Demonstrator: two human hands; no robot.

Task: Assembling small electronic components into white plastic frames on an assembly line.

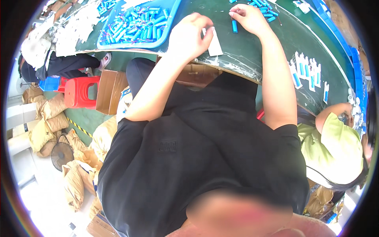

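Across the top of the view curves the green table [241,59], its near edge running just in front of the person's lap. At its right end sits a worker in a pale yellow-green shirt [331,154], one arm bent up to the table; at the far left, a second person's dark trousers [71,65] show. Brown sacks [55,106] are heaped on the floor to the left, with an open carton [110,93] near the person's knee, a red stool [80,93] just beside it, and a dark round fan [62,154] among the sacks. On the table's left part stands the blue tray [173,21], full of small blue cylinders.

Just right of the tray is the left hand [191,37], its fingers curled and the thumb near the index finger. The right hand [246,17] is near the far side, thumb and index fingertips close together; whether anything thin is pinched there cannot be told. Well to its right, several white holders [312,65] with blue cylinders in them lie grouped. A white strip [215,44] slants from the left thumb toward the near edge; whether it is gripped cannot be told. One loose cylinder [235,27] is just below the right fingertips.
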